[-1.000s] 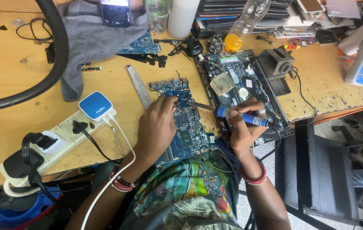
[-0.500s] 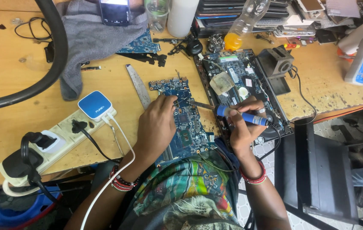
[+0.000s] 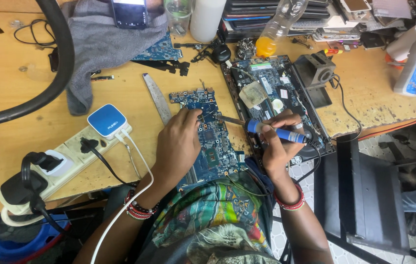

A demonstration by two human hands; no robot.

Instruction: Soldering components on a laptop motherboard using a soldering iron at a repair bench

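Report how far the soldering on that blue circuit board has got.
Done: the blue circuit board lies bare on the wooden bench, beside an opened laptop base. In hand: the left hand steadies it while the right hand aims a blue-handled soldering iron at its upper edge. Left: the board sits outside any casing.

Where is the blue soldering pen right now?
In the head view, the soldering iron is in the right hand, right of the blue circuit board, its tip reaching toward the left hand.
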